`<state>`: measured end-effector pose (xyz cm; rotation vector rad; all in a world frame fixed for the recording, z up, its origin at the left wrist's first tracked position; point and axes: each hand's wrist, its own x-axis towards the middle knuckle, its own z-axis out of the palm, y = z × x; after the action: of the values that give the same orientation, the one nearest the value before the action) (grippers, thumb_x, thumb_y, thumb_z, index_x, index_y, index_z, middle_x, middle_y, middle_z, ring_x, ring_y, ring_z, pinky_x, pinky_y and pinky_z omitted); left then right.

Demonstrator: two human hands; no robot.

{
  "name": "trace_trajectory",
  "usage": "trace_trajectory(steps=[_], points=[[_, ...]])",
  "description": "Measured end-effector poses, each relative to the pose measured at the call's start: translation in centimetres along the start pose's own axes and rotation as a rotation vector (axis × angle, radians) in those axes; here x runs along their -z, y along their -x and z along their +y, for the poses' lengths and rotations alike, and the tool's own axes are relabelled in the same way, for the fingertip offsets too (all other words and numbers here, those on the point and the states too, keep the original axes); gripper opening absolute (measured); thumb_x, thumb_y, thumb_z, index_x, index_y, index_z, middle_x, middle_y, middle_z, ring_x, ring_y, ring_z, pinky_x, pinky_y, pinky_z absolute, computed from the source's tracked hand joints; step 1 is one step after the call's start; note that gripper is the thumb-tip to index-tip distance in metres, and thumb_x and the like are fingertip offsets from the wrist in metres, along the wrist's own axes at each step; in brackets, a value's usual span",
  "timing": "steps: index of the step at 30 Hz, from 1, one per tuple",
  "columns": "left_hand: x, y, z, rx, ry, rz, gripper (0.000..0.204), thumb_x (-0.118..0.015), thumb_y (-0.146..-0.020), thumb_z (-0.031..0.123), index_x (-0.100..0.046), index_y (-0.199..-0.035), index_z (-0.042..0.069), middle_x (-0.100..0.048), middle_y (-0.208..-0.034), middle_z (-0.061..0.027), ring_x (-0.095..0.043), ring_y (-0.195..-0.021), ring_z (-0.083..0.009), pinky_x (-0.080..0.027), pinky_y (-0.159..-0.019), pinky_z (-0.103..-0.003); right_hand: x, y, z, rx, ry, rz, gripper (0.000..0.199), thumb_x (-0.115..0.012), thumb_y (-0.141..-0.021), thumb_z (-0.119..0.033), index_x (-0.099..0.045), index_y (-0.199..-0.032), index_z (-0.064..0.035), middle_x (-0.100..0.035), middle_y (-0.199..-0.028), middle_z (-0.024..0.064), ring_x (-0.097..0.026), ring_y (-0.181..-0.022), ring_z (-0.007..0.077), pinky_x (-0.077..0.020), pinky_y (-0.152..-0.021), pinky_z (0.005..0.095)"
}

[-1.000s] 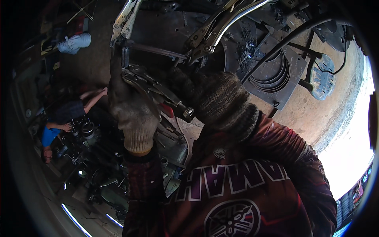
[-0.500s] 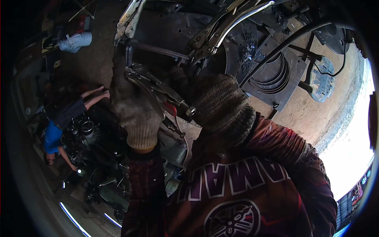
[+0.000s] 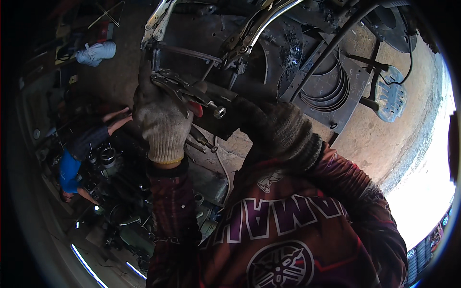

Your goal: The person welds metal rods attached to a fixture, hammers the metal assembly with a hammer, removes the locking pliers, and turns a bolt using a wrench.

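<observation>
Between nine and ten o'clock from the centre, a left hand [image 3: 163, 122] in a pale, grimy knit glove, right up against locking pliers [image 3: 178, 86]; fingers mostly hidden in shadow, so cannot tell how tightly curled or on what. Those pliers slanting at about eleven o'clock, screw end toward the centre. Near two o'clock, close in, a right hand [image 3: 283, 127] in a darker knit glove; fingertips lost in the dark, grip impossible to tell. Further out at eleven o'clock, a steel crossbar [image 3: 187, 52], spanning from near a second pair of pliers [image 3: 156, 24] to near long-handled shiny pliers [image 3: 254, 31] toward twelve.

Beneath all this, a dark flat work surface [image 3: 206, 33], scuffed, with dark crumbs [image 3: 293, 45] scattered near one o'clock. At two o'clock, a flat grey plate [image 3: 354, 102] with chalky marks, bearing nested curved strips [image 3: 331, 107]; across its edge, a black hose [image 3: 336, 41]. Beyond, a pale-blue perforated seat [image 3: 393, 96] over tan, dusty floor [image 3: 370, 144], brightening to white glare at three to four.

At ten o'clock, a whitish cloth bundle [image 3: 97, 53]. Near nine, another person [image 3: 70, 170] in a blue shirt, beside dark machinery [image 3: 127, 206] at eight. Near the rim between seven and eight, lit tubes [image 3: 86, 263].
</observation>
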<state>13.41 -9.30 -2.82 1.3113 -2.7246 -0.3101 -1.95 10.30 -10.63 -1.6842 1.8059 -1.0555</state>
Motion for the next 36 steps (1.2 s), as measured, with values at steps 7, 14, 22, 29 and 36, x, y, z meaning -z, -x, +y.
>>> trace_trajectory(steps=[7, 14, 22, 29, 36], points=[[0.1, -0.4, 0.7, 0.022, 0.171, -0.034, 0.099, -0.09, -0.074, 0.046, -0.039, -0.15, 0.007, -0.072, -0.111, -0.0095, -0.071, -0.102, -0.0279, -0.058, -0.091, -0.04, 1.4, 3.4, 1.3, -0.123, -0.154, 0.027, 0.046, -0.074, -0.086, -0.025, -0.063, -0.127, -0.0077, -0.07, -0.092, 0.0174, -0.07, -0.082, 0.0357, -0.0568, -0.069, 0.0464], [-0.4, 0.0, -0.6, -0.029, 0.086, -0.034, 0.093, -0.09, -0.077, 0.032, -0.038, -0.15, 0.006, -0.072, -0.111, -0.009, -0.071, -0.103, -0.0228, -0.059, -0.091, -0.037, 1.7, 4.7, 3.5, -0.164, -0.197, 0.024, 0.049, -0.075, -0.083, -0.013, -0.063, -0.13, -0.0058, -0.073, -0.089, 0.0133, -0.073, -0.076, 0.0343, -0.0583, -0.066, 0.0412], [-0.3, 0.1, -0.5, 0.132, 0.464, -0.147, 0.074, -0.077, -0.09, 0.024, -0.037, -0.15, 0.007, -0.067, -0.123, -0.0153, -0.069, -0.11, -0.0312, -0.058, -0.096, -0.053, 2.7, 5.6, 4.0, -0.347, -0.307, -0.101, 0.046, -0.072, -0.088, -0.015, -0.063, -0.131, -0.0028, -0.075, -0.098, 0.0176, -0.074, -0.088, 0.035, -0.0588, -0.076, 0.0418], [0.9, 1.5, 0.6, -0.142, -0.341, 0.093, 0.058, -0.074, -0.091, 0.022, -0.05, -0.142, 0.009, -0.069, -0.12, -0.0166, -0.07, -0.105, -0.0358, -0.058, -0.091, -0.048, 4.3, 6.1, 4.1, -0.534, -0.276, -0.253, 0.045, -0.067, -0.093, -0.02, -0.062, -0.134, -0.0026, -0.072, -0.112, 0.0213, -0.071, -0.103, 0.0375, -0.0567, -0.089, 0.043], [3.1, 3.9, 2.7, -0.435, -0.472, 0.056, 0.022, -0.079, -0.085, 0.026, -0.077, -0.096, 0.007, -0.075, -0.098, -0.0112, -0.072, -0.078, -0.0299, -0.057, -0.069, -0.042, 2.4, 11.5, 7.8, -0.59, -0.227, -0.116, 0.052, -0.07, -0.095, -0.032, -0.062, -0.136, -0.0008, -0.07, -0.126, 0.021, -0.069, -0.115, 0.0326, -0.0548, -0.097, 0.0399]])
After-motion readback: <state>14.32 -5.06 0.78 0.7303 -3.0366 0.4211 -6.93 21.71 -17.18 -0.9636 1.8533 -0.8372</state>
